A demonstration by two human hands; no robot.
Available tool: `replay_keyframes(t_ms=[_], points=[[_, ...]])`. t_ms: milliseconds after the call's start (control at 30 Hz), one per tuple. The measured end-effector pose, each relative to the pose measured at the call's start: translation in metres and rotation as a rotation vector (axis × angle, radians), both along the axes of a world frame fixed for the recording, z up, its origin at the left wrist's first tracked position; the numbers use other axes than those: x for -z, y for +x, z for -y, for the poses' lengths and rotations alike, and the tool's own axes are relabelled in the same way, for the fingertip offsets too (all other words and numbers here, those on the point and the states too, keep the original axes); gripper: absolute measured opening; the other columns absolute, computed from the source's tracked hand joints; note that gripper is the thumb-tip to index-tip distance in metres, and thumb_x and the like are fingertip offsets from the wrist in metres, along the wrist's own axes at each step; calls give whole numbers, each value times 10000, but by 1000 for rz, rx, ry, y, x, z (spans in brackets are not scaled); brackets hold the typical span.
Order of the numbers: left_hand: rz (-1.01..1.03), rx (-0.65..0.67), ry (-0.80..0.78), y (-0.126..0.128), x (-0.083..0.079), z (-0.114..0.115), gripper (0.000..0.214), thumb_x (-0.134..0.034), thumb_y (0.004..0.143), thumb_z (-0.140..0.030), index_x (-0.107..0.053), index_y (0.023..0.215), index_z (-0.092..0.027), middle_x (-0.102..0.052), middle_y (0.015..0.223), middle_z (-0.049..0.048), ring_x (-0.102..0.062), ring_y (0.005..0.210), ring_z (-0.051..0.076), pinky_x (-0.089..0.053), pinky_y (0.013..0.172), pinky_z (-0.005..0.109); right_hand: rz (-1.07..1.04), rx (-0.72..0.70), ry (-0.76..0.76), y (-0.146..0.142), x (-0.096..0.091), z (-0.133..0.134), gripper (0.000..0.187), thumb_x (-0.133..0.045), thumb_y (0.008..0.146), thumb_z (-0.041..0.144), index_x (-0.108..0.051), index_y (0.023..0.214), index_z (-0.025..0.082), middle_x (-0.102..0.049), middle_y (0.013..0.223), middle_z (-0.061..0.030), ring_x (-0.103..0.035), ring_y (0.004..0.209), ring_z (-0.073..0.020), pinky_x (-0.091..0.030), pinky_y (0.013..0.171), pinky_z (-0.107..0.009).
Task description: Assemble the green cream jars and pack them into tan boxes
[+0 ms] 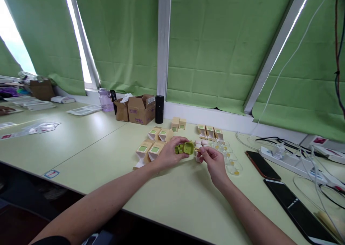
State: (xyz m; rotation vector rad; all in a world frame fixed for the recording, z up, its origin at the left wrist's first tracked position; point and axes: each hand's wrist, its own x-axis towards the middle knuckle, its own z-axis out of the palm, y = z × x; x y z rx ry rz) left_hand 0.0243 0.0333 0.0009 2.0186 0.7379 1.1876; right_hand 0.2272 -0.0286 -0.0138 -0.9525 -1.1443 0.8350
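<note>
My left hand (170,154) is closed around an olive-green plastic piece (188,148) with a square, hollow cup facing me. The thumb and fingers of my right hand (214,161) pinch a small yellowish part (197,149) right beside the cup; whether the two are joined I cannot tell. White rounded pieces (201,143) lie behind my right fingers, partly hidden. To their right are several clear plastic pieces with yellow spots (231,162). Open kraft boxes with green labels (145,147) stand left of my left hand, and more open boxes (210,132) stand behind.
Small closed boxes (175,124) stand near the wall, with a black cylinder (159,109), a cardboard carton (141,110) and a purple bottle (106,100) to their left. On the right lie a phone (262,165), a larger dark device (296,207) and a power strip (285,162) with tangled cables.
</note>
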Motion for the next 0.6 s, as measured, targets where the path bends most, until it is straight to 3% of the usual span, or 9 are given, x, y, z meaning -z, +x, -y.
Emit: replay_keyframes(t_ms=[300, 433, 600], points=[[-20, 16, -40, 1, -3, 6, 497, -889, 764, -143, -719, 1223, -227, -673, 1286, 90, -679, 1186, 263, -535, 1113, 472, -44, -3, -1, 0, -2, 1, 476, -857, 787, 646, -773, 831, 180, -678, 655, -17, -564, 572, -134, -468, 542, -264], [-2, 28, -51, 1, -1, 6, 509, -888, 764, -150, -713, 1237, -227, -670, 1298, 92, -686, 1193, 266, -544, 1126, 480, -50, -37, 29, -3, -4, 3, 450, -884, 783, 583, -781, 979, 191, -728, 704, -27, -666, 613, -168, -557, 576, -296], [8, 28, -37, 1, -2, 8, 503, -880, 782, -171, -706, 1249, -236, -672, 1308, 92, -695, 1187, 270, -570, 1114, 486, -7, -40, 105, -4, -4, 4, 358, -876, 815, 497, -769, 1001, 210, -754, 769, -36, -721, 674, -195, -617, 613, -333]])
